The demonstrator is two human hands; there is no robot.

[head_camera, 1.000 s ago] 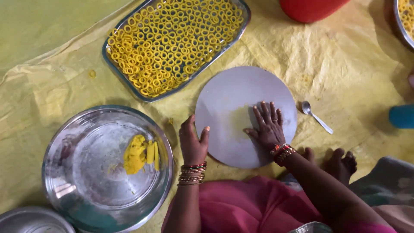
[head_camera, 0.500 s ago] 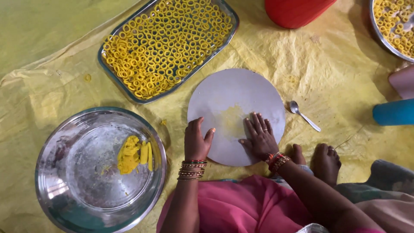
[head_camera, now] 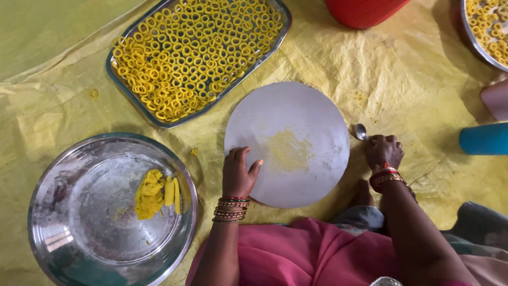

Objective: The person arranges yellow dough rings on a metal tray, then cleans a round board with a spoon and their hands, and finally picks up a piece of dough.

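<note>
Left fingers: the left hand (head_camera: pixel 239 175) lies flat with fingers loosely spread, palm down on the 8 o'clock edge of the round grey board (head_camera: pixel 296 122); it holds nothing.
Right fingers: the right hand (head_camera: pixel 383 151) is curled into a closed grip on the handle of a small metal spoon (head_camera: pixel 361 131), just beside the board's 3 o'clock edge. Only the spoon's bowl shows.
Wrists: a stack of bangles on each.
Board: one, round and flat, at the centre of the view on a yellow plastic sheet (head_camera: pixel 402 79), with a smear of yellow dough (head_camera: pixel 286 151) near its middle.
Bowl: one wide steel bowl (head_camera: pixel 58 185) at 8 o'clock, holding one lump of yellow dough (head_camera: pixel 149 195) and two short dough rolls beside it.
Tray: one rectangular steel tray (head_camera: pixel 124 98) at 11 o'clock, packed with yellow dough rings (head_camera: pixel 196 50), too many to count.
Far edge: one red container (head_camera: pixel 365 10) at 12 o'clock; a second steel dish (head_camera: pixel 471 39) with rings at 2 o'clock, partly cut off.
Right edge: one blue cylinder (head_camera: pixel 484 139) at 3 o'clock.
</note>
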